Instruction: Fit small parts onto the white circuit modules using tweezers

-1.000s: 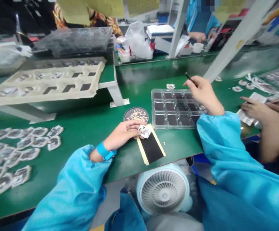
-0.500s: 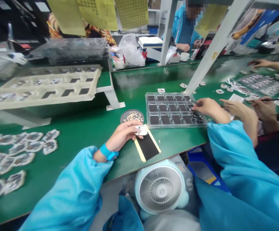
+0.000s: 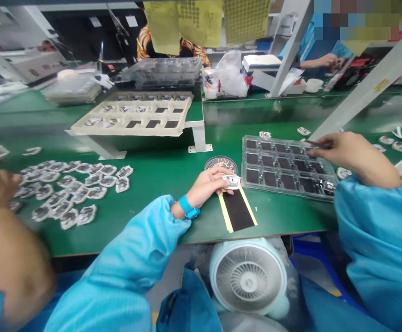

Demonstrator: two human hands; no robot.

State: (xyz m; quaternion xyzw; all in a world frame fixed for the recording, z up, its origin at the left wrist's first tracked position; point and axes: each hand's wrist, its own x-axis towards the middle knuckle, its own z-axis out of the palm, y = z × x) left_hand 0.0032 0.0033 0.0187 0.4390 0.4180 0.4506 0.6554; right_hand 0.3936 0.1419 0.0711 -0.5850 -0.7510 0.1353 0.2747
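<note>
My left hand is closed on a small white part, held above the top end of a black strip with yellow edges. A round dark dish of small pieces lies just behind it. My right hand pinches thin tweezers, their tip over the far right corner of a clear compartment tray that holds dark squares. Both arms wear blue sleeves, and a blue band sits on my left wrist.
Many white-rimmed parts lie spread on the green table at left. A cream tray on a raised stand stands behind. A small fan sits below the table edge. Another person's arm fills the lower left; more people work at the far side.
The view has swung left. My right hand has moved from the tray's near right corner toward its far right corner. My left hand still holds the white part over the strip.
</note>
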